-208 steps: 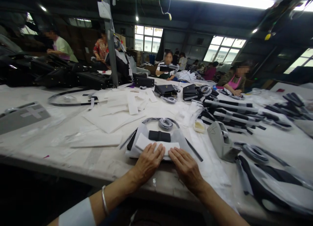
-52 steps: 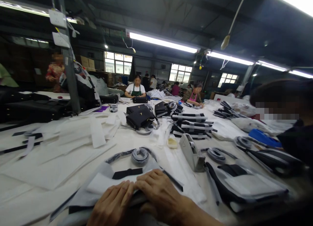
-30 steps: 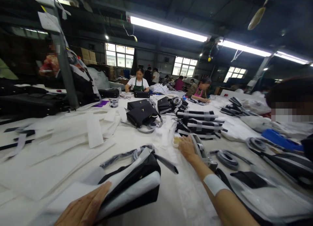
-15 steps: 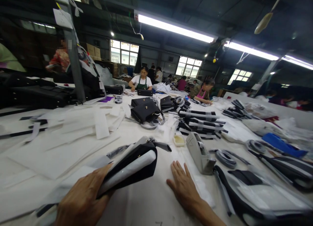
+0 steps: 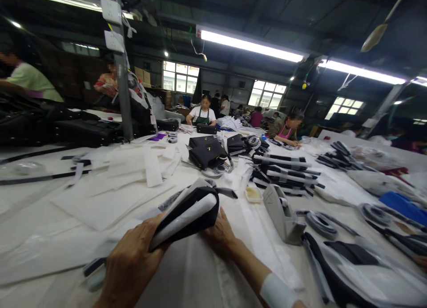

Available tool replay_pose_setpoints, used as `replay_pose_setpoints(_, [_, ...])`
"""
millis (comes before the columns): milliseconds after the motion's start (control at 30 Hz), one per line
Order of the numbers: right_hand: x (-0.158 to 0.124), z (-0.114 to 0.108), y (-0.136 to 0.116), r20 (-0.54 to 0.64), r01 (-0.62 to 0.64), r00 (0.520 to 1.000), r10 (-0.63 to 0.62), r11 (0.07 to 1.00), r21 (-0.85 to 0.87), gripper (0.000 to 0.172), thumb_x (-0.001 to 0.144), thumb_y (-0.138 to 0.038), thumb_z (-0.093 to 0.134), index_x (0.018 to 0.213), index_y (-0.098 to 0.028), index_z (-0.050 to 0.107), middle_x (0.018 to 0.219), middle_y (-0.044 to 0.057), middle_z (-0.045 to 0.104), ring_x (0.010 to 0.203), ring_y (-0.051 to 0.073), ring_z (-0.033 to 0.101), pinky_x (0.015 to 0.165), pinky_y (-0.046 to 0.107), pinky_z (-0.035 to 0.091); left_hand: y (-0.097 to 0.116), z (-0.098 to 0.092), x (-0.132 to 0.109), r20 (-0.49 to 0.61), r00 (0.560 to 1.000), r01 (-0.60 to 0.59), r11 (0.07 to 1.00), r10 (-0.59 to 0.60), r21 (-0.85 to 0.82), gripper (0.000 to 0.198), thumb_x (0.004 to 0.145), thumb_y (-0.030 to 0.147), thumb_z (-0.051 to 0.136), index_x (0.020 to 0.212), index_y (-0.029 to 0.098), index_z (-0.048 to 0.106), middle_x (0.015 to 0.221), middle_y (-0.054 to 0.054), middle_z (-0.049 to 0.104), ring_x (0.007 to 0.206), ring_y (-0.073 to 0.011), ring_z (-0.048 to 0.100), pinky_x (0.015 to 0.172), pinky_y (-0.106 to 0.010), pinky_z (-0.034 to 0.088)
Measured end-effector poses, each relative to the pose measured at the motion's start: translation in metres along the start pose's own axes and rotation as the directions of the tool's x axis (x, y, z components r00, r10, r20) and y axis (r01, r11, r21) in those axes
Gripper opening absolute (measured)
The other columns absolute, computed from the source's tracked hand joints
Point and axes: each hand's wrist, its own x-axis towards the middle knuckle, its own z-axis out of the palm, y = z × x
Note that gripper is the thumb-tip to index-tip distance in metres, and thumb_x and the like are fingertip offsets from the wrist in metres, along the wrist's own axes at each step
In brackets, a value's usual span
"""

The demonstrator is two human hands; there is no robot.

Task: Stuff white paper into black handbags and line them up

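Observation:
A black handbag (image 5: pixel 203 218), a long white padded strip along its near side, is tilted above the white table. My left hand (image 5: pixel 133 250) is closed around its near left end, thumb below and fingers over the top. My right hand (image 5: pixel 220 232) is at the bag's right end, on its far or under side. One finger shows stretched up past the bag's edge; the others are hidden behind it, so I cannot tell whether this hand grips it. A grey wrapped strap end (image 5: pixel 227 192) sticks out from the bag's far end.
A grey tape dispenser (image 5: pixel 278 212) and a small yellowish dish (image 5: pixel 253 194) stand right of the bag. Beyond are finished black handbags (image 5: pixel 208 154) and stacked wrapped straps (image 5: pixel 283 172). White sheets (image 5: pixel 110 197) spread leftward. Co-workers (image 5: pixel 203 114) sit across the table.
My right hand has moved left from flat on the table to the bag's right end, partly behind it. My left hand keeps its hold. The view has swung a little left.

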Motion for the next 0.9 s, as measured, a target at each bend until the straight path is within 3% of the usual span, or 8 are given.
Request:
replay_pose_setpoints(100, [-0.003, -0.005, 0.004, 0.006, -0.122, 0.993, 0.122, 0.993, 0.007, 0.041, 0.099, -0.038, 0.052, 0.135, -0.018, 0.056, 0.137, 0.013, 0.06, 0.132, 0.03, 0.05, 0.117, 0.059, 0.023, -0.004, 0.002, 0.001, -0.016, 0.999, 0.031, 0.999, -0.03, 0.016, 0.024, 0.096, 0.033, 0.046, 0.112, 0.02, 0.06, 0.083, -0.003, 0.071, 0.067, -0.0204, 0.066, 0.066, -0.029, 0.046])
replay_pose_setpoints(233, [-0.062, -0.01, -0.002, 0.033, -0.084, 0.996, 0.084, 0.996, -0.007, 0.047, 0.097, -0.039, 0.055, 0.14, -0.019, 0.052, 0.145, 0.01, 0.054, 0.136, 0.027, 0.046, 0.118, 0.052, 0.025, -0.005, 0.007, -0.003, -0.016, 0.999, 0.045, 0.999, -0.045, 0.004, 0.027, 0.098, 0.036, 0.049, 0.115, 0.019, 0.06, 0.09, -0.005, 0.072, 0.073, -0.0217, 0.067, 0.072, -0.03, 0.048])
replay_pose_setpoints(367, [-0.113, -0.014, -0.011, 0.093, -0.073, 0.993, 0.074, 0.997, -0.017, 0.055, 0.091, -0.045, 0.063, 0.14, -0.022, 0.052, 0.142, 0.009, 0.056, 0.129, 0.029, 0.053, 0.108, 0.043, 0.041, -0.002, 0.01, -0.001, -0.027, 0.993, 0.11, 0.994, -0.111, -0.013, 0.028, 0.097, 0.037, 0.051, 0.115, 0.019, 0.061, 0.089, -0.005, 0.072, 0.074, -0.0224, 0.068, 0.072, -0.031, 0.049])
replay_pose_setpoints(467, [-0.119, -0.02, -0.017, 0.094, -0.089, 0.992, 0.089, 0.996, -0.003, 0.046, 0.09, -0.038, 0.065, 0.133, -0.026, 0.056, 0.131, 0.005, 0.065, 0.114, 0.026, 0.062, 0.095, 0.037, 0.049, -0.002, 0.01, 0.001, -0.008, 0.982, 0.19, 0.981, -0.191, -0.025, 0.032, 0.095, 0.041, 0.052, 0.117, 0.019, 0.061, 0.091, -0.005, 0.072, 0.075, -0.0231, 0.068, 0.068, -0.03, 0.049])
replay_pose_setpoints(567, [-0.112, -0.027, -0.022, 0.118, -0.068, 0.991, 0.067, 0.998, 0.009, 0.042, 0.081, -0.034, 0.072, 0.122, -0.027, 0.063, 0.129, 0.004, 0.066, 0.108, 0.028, 0.063, 0.089, 0.037, 0.05, -0.001, 0.011, 0.003, -0.012, 0.973, 0.23, 0.973, -0.23, -0.028, 0.033, 0.094, 0.043, 0.054, 0.117, 0.019, 0.061, 0.092, -0.006, 0.072, 0.074, -0.0233, 0.068, 0.067, -0.03, 0.049])
replay_pose_setpoints(733, [-0.111, -0.029, -0.025, 0.189, -0.144, 0.974, 0.12, 0.982, 0.118, 0.029, 0.081, -0.021, 0.067, 0.109, -0.027, 0.068, 0.115, 0.002, 0.072, 0.102, 0.025, 0.065, 0.09, 0.034, 0.049, 0.019, 0.026, 0.005, -0.056, 0.987, 0.152, 0.988, -0.152, 0.001, 0.028, 0.096, 0.033, 0.057, 0.118, 0.017, 0.06, 0.092, -0.007, 0.072, 0.074, -0.0223, 0.066, 0.072, -0.032, 0.048])
replay_pose_setpoints(900, [-0.127, -0.002, -0.018, 0.223, -0.066, 0.974, 0.025, 0.981, 0.181, 0.045, 0.08, -0.032, 0.072, 0.124, -0.026, 0.064, 0.122, 0.006, 0.07, 0.107, 0.029, 0.066, 0.092, 0.035, 0.052, 0.062, 0.056, -0.016, 0.02, 0.996, -0.078, 0.987, 0.081, -0.143, 0.033, 0.099, 0.012, 0.04, 0.127, 0.015, 0.057, 0.111, -0.01, 0.071, 0.102, -0.0218, 0.066, 0.091, -0.035, 0.045])
